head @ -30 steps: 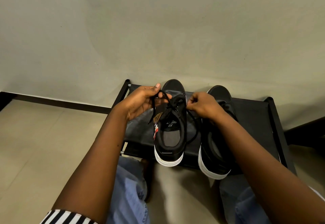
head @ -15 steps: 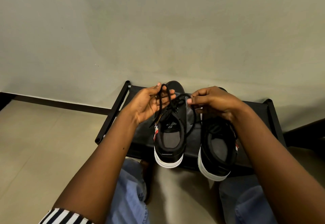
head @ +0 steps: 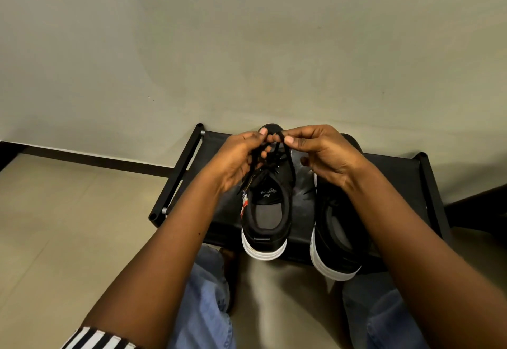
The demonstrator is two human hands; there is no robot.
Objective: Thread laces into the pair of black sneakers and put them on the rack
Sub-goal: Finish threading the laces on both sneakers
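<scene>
Both black sneakers sit on the rack [head: 406,173]; your left hand [head: 238,156] and right hand [head: 323,151] pinch the left sneaker's [head: 267,211] black lace [head: 277,140] in their fingers.

rack [head: 175,181]: matt black metal | sneakers [head: 267,211]: black cloth, white rubber

Left hand [head: 237,158] and right hand [head: 325,154] are raised close together, fingertips pinched, forearms angled inward.
</scene>
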